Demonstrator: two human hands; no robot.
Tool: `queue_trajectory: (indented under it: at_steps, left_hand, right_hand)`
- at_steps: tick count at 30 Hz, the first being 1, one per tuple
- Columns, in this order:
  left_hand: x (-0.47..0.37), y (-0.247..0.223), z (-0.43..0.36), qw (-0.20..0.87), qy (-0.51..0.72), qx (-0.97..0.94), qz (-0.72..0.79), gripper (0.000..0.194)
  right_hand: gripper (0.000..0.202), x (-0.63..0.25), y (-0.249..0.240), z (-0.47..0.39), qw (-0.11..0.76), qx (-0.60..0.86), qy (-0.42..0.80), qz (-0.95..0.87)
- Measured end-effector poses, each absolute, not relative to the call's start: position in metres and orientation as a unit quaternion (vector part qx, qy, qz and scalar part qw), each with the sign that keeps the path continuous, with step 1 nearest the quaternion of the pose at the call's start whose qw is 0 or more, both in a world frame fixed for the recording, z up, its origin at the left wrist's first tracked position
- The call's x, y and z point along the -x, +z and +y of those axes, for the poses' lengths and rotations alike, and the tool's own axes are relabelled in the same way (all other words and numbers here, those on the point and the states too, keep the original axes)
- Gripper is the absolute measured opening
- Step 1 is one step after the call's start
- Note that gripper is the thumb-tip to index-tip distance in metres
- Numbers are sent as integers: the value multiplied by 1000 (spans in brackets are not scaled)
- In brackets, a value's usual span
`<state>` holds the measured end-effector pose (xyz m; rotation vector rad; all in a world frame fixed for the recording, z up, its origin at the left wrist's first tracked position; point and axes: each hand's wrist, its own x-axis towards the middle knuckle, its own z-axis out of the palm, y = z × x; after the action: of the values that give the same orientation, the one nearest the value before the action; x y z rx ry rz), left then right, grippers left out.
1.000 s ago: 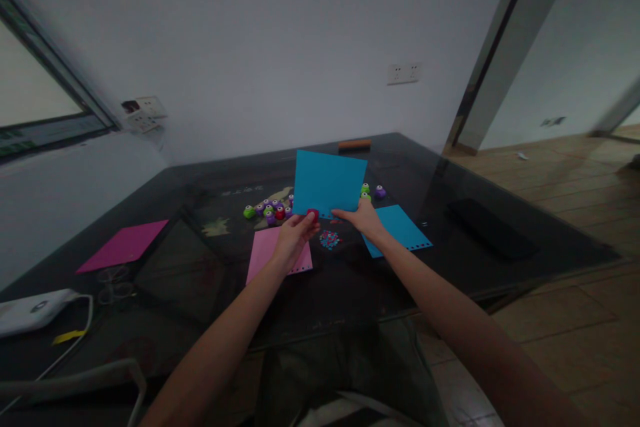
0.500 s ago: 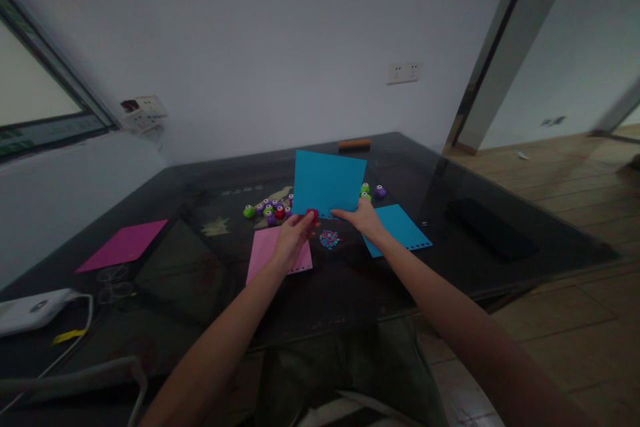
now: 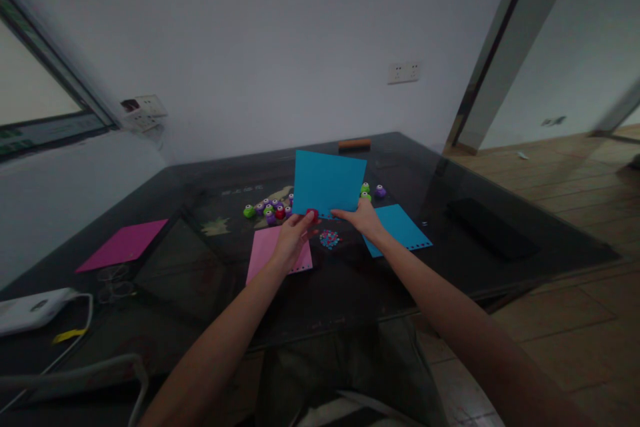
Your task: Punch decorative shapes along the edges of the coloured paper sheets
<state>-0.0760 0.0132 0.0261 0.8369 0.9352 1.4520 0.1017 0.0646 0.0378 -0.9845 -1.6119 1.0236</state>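
My right hand (image 3: 364, 219) holds a blue paper sheet (image 3: 327, 182) upright by its lower right corner, above a dark glass table (image 3: 350, 280). My left hand (image 3: 293, 239) grips a small red punch (image 3: 313, 215) clamped on the sheet's lower left edge. Below the sheet lies a small heap of punched confetti (image 3: 329, 238). A light pink sheet (image 3: 267, 250) lies under my left hand, and a second blue sheet (image 3: 403, 230) with a row of holes lies under my right wrist.
Several small green, purple and red punches (image 3: 270, 209) cluster behind the sheet, with more punches (image 3: 373, 191) at its right. A magenta sheet (image 3: 123, 245), a white device with cable (image 3: 30, 310), a black flat object (image 3: 490, 228) and an orange bar (image 3: 354, 144) also lie on the table.
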Motion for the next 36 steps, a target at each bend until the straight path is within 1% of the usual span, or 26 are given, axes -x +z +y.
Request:
queue_trajectory:
  at_steps: [10,23,36]
  left_hand:
    - [75,28,12,576,619,-353,400,24]
    - [75,28,12,574,621,-348,405,28]
    - [75,29,12,576,620,-352,401,26]
  right_hand:
    - [34,-100,42,61,486,398,419,-656]
    - [34,-101,42,60,484,394,408,-666]
    - [35,-101,39,62,481,412,395,-665]
